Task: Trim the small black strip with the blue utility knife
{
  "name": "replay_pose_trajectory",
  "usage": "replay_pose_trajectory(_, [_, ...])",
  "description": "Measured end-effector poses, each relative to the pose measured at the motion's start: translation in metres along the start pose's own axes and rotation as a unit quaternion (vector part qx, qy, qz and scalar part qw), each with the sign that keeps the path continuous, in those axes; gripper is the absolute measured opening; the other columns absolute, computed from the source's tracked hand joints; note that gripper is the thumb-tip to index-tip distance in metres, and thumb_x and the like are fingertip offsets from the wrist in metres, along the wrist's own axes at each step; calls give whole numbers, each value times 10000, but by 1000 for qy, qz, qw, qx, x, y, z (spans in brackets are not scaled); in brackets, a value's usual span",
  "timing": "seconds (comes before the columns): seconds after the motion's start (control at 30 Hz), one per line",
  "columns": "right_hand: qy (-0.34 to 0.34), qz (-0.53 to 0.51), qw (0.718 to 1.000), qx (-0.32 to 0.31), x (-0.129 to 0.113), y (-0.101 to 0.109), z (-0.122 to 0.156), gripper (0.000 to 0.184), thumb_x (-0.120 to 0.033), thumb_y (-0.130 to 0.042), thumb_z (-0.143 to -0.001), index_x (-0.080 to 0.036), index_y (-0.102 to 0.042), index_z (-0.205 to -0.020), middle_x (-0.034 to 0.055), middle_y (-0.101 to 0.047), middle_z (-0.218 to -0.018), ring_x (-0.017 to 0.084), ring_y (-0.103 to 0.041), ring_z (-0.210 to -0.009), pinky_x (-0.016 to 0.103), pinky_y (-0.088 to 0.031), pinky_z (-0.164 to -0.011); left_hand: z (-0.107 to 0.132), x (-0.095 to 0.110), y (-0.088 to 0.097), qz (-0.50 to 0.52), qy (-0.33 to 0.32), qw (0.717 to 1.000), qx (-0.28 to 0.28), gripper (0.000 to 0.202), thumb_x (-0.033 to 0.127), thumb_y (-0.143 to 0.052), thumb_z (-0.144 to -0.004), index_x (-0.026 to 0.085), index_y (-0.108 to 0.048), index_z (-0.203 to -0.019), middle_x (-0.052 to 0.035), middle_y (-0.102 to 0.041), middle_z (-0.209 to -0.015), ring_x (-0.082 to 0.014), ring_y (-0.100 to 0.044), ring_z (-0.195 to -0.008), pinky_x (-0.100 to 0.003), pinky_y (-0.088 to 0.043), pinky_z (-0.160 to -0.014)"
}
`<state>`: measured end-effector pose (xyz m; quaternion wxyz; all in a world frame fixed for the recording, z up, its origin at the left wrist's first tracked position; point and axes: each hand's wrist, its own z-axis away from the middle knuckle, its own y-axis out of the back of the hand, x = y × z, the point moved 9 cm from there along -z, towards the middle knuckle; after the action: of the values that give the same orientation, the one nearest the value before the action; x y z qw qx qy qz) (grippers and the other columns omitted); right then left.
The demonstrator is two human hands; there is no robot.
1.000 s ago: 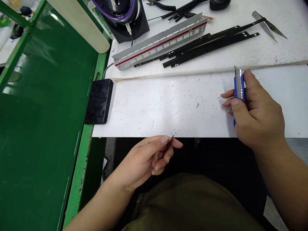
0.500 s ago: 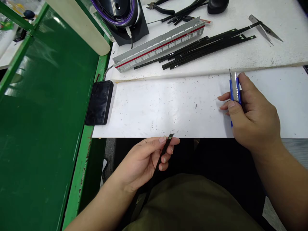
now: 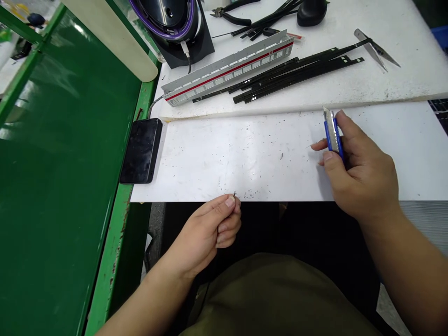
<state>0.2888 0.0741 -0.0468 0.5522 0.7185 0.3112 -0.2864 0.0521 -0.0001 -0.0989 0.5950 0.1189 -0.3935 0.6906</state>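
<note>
My left hand (image 3: 213,226) is closed at the front edge of the white board (image 3: 196,158), pinching a thin black strip (image 3: 234,194). Only the strip's tip shows above the thumb; the rest is hidden by the fingers or lost against dark clothing. Over the right part of the board, my right hand (image 3: 364,168) is closed around a blue utility knife (image 3: 333,134). Its blade end points up and away from me, and the thumb rests on the handle. The two hands are well apart.
Behind the board lie several black strips (image 3: 276,79), a grey train-car shell (image 3: 227,72) with a red stripe, tweezers (image 3: 376,50) and cutting pliers (image 3: 234,13). A black box-like device (image 3: 142,150) sits left, beside a green frame (image 3: 115,242). Dark crumbs dot the board.
My left hand has turned and closed further, so the strip now shows only its tip. My right hand still holds the knife, tilted slightly more to the left. The view has shifted a little.
</note>
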Motion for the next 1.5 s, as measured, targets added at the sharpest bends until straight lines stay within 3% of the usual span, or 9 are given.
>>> replay_pose_trajectory(0.17, [20, -13, 999, -29, 6, -6, -1, 642, -137, -501, -921, -343, -368, -1514, -13, -673, -1176, 219, -655, -943, 436, -533, -882, -2, -8, 0, 28, 21, 999, -11, 271, 371, -525, -953, 161, -567, -786, 74, -291, -547, -47, -197, -460, -169, -151, -411])
replay_pose_trajectory(0.37, [-3, -106, 994, -23, 11, -6, 1, 581, -129, -519, -901, -313, -481, -1451, 5, -672, -1202, 247, -614, -1102, 442, -556, -884, -3, -12, 4, 60, 28, 998, -7, 264, 357, -536, -942, 158, -559, -770, 74, -304, -541, -42, -199, -444, -160, -152, -398])
replay_pose_trajectory(0.67, [36, -143, 985, -84, 4, -12, 4, 686, -85, -448, -875, -338, -381, -1509, -16, -647, -1171, 147, -554, -753, 329, -528, -710, -11, -9, 14, 101, 16, 995, 6, 269, 359, -545, -934, 169, -540, -744, 80, -259, -553, -49, -157, -449, -167, -136, -391])
replay_pose_trajectory(0.77, [60, -120, 988, -78, -2, -10, 4, 674, -87, -432, -904, -333, -345, -1526, -6, -635, -1206, 164, -584, -838, 333, -527, -736, -13, -8, 13, 100, 17, 995, -2, 266, 358, -558, -926, 168, -544, -739, 79, -269, -549, -49, -165, -447, -169, -142, -392])
replay_pose_trajectory(0.9, [153, -21, 988, -30, -19, -4, 2, 636, -79, -440, -938, -284, -343, -1532, 30, -563, -1358, 227, -534, -1192, 404, -472, -990, -15, -8, 13, 101, 17, 995, -7, 263, 350, -567, -910, 163, -553, -726, 81, -272, -530, -47, -164, -437, -163, -140, -383])
replay_pose_trajectory(1.07, [152, 108, 979, -79, -18, -24, -5, 555, -60, -424, -922, -216, -485, -1451, 38, -612, -1278, 238, -557, -1124, 428, -487, -976, -15, -9, 17, 88, 4, 996, -6, 260, 347, -555, -907, 155, -585, -733, 82, -283, -500, -43, -168, -418, -158, -135, -377])
replay_pose_trajectory(1.2, [133, 135, 981, -44, -14, -24, -3, 508, -99, -463, -916, -160, -524, -1417, 82, -624, -1214, 261, -568, -1086, 446, -506, -939, -13, -12, 13, 76, 4, 997, -13, 264, 357, -556, -906, 152, -594, -744, 80, -295, -503, -42, -177, -424, -151, -131, -386])
replay_pose_trajectory(1.37, [152, 136, 979, -14, -17, -23, 1, 510, -96, -432, -909, -132, -530, -1409, 116, -622, -1172, 284, -568, -1059, 478, -508, -908, -10, -24, -16, 77, 80, 988, -106, 267, 348, -532, -902, 147, -586, -734, 80, -282, -507, -43, -145, -432, -144, -103, -381])
replay_pose_trajectory(1.5, [127, 136, 982, 19, -14, -15, -1, 493, -93, -449, -880, -164, -586, -1348, 118, -606, -1179, 289, -570, -1066, 479, -519, -888, -12, -20, -22, 64, 56, 990, -112, 295, 358, -502, -918, 147, -596, -735, 66, -328, -480, -42, -157, -410, -154, -118, -378])
